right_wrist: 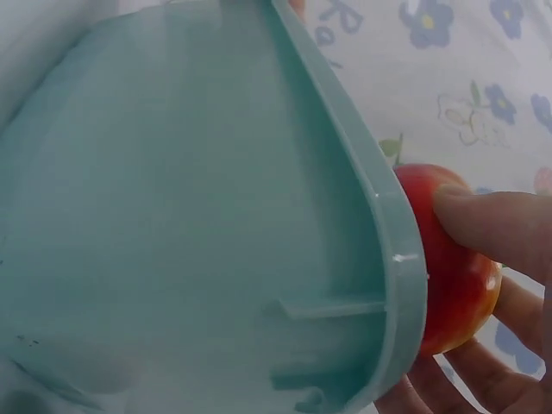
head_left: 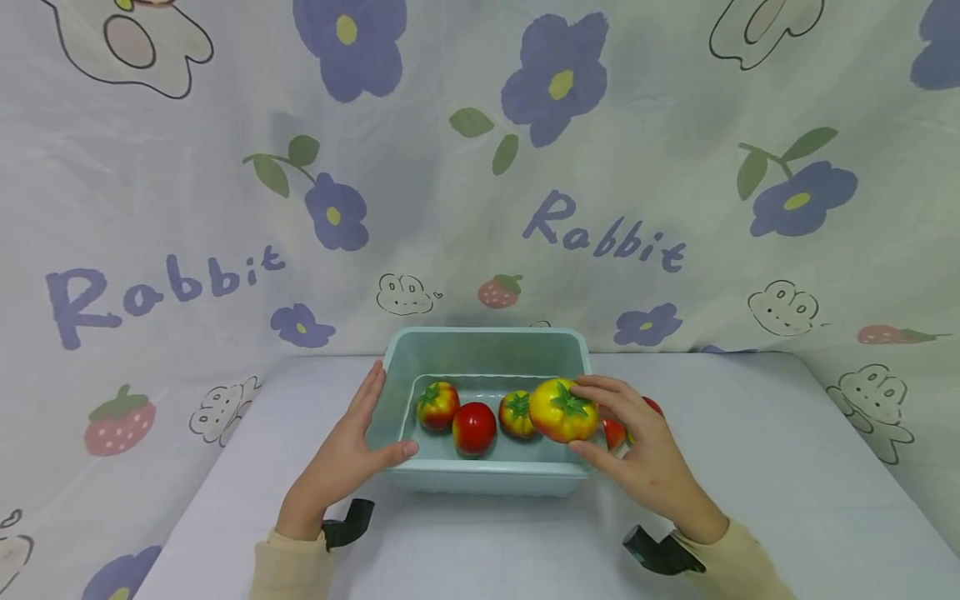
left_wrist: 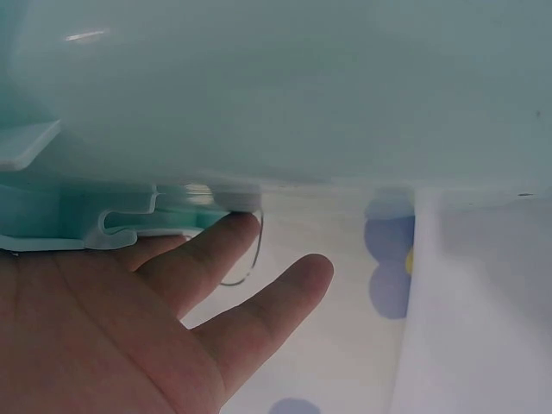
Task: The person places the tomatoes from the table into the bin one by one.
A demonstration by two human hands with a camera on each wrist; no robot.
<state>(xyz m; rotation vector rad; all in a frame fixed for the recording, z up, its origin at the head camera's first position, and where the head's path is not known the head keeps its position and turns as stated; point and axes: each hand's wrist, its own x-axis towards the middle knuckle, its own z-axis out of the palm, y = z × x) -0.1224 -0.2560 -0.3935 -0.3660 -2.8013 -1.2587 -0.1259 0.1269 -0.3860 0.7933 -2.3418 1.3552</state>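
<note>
My right hand (head_left: 645, 454) holds a yellow-red tomato (head_left: 562, 410) just right of the frame's centre, fingers curled over its top and thumb under it, above the right rim of the tub (head_left: 483, 482). My left hand (head_left: 345, 450) rests flat against the tub's left wall, fingers straight, thumb on the near rim. Three tomatoes (head_left: 472, 427) already lie inside; at least one more (head_left: 613, 433) waits on the table (head_left: 750, 467) behind my right hand. I think the tomato must clear the rim fully before I loosen my fingers, low over the free space on the right, so it does not bounce.
</note>
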